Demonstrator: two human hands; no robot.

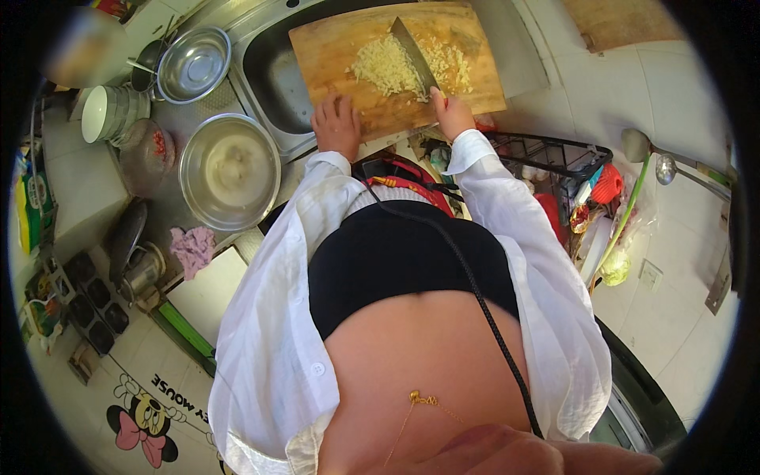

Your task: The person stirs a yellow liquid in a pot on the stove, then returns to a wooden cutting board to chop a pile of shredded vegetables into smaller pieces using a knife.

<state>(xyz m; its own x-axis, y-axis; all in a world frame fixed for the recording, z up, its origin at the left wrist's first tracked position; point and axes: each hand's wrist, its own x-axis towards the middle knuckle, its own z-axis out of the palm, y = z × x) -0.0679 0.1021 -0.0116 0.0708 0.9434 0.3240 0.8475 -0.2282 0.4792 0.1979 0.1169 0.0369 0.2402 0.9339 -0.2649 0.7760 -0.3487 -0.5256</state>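
Note:
A wooden cutting board (332, 59) lies across the right part of a steel sink. Finely chopped pale yellow bits, perhaps garlic, form a heap (386, 65) in its middle. More chopped bits (452, 65) are scattered to the right of the knife. My right hand (455, 116) grips the handle of a kitchen knife (414, 54), whose blade stands between the heap and the scatter and points away from me. My left hand (337, 123) rests at the board's near left corner, fingers spread a little and holding nothing.
Left of the sink basin (276, 77) stand a steel bowl (195, 64), a larger basin with cloudy liquid (230, 172), stacked bowls (107, 114) and a strainer with red bits (145, 155). A pink cloth (193, 249) lies nearby. A black wire rack (552, 155) stands at right.

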